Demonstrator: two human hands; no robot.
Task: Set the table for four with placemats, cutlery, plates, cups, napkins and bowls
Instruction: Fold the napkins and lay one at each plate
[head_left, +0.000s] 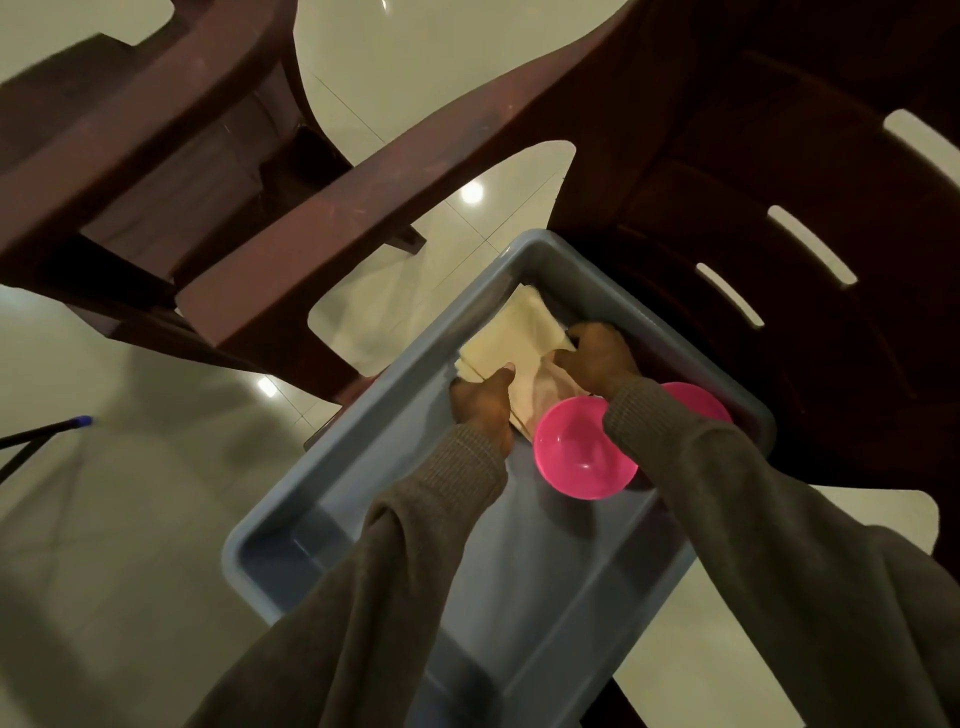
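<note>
A grey-blue plastic bin (363, 431) rests on a dark brown chair seat. At the bin's far end lies a stack of cream folded napkins (511, 332). My left hand (480, 402) grips the near edge of the napkins, thumb on top. My right hand (597, 358) has its fingers curled round the napkins' right side. A pink bowl (582, 452) sits in the bin between my forearms. A second pink bowl (698, 400) shows partly behind my right sleeve.
The dark brown plastic chair (779, 182) holding the bin fills the right side. Another brown chair (171, 145) stands at the upper left. Glossy pale floor tiles (130, 519) surround them. A thin dark rod with a blue tip (78, 422) lies at the left edge.
</note>
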